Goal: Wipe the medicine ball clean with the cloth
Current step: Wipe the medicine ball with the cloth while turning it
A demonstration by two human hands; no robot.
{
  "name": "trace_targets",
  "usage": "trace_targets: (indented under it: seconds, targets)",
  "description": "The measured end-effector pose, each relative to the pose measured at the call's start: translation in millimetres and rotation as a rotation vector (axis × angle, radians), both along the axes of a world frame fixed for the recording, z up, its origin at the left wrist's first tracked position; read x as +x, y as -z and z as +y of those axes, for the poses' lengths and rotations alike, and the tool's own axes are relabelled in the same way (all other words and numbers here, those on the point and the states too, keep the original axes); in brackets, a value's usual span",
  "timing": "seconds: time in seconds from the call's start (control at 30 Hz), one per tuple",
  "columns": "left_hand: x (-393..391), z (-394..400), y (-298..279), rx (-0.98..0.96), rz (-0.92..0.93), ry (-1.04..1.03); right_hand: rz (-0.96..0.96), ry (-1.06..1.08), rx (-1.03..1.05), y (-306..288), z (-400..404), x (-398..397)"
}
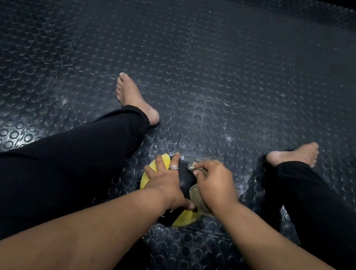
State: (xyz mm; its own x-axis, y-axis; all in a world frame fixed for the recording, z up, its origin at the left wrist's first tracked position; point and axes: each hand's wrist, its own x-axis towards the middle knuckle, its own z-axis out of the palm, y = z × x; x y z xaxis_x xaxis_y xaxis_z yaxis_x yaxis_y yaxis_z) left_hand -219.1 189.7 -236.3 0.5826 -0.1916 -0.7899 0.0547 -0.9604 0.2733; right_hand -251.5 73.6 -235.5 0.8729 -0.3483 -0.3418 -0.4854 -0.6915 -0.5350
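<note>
The yellow-and-black ball (178, 219) is sitting on the studded black floor (208, 57) between the person's outstretched legs (54, 161), with the bare feet (131, 96) lying beyond it. The left hand (162, 179), wearing a ring (174, 167), is resting on top of the ball with its fingers (174, 160) spread flat over the surface. Just right of it on the ball, the right hand (216, 183) is curling its fingers (203, 166) round a beige cloth (196, 195) and pressing it against the ball's upper side.
</note>
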Motion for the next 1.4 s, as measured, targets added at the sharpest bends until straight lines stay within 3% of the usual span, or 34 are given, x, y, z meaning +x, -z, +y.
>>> trace_targets:
  seconds: [0.23,0.4,0.57,0.9,1.13,1.4]
  targets:
    - [-1.8,-5.4,2.4,0.028,-0.021,0.016,-0.009,0.139,0.065,7.3,0.3,2.4]
    - [-3.6,-6.6,0.1,0.040,-0.007,0.026,0.080,0.065,0.010,8.4,-10.5,24.9]
    - [0.6,-5.4,2.7,0.013,0.003,-0.004,0.019,-0.034,-0.068,1.8,-0.1,5.5]
    - [-9.5,-9.4,0.6,0.037,-0.026,0.018,0.081,0.058,-0.037,13.4,-9.7,26.8]
    - [-12.1,-9.3,2.1,0.019,-0.029,0.004,0.017,0.031,-0.067,5.6,-2.6,3.2]
    - [-22.9,-9.9,-1.7,0.029,-0.060,0.031,0.107,0.058,-0.032,13.5,-16.5,19.9]
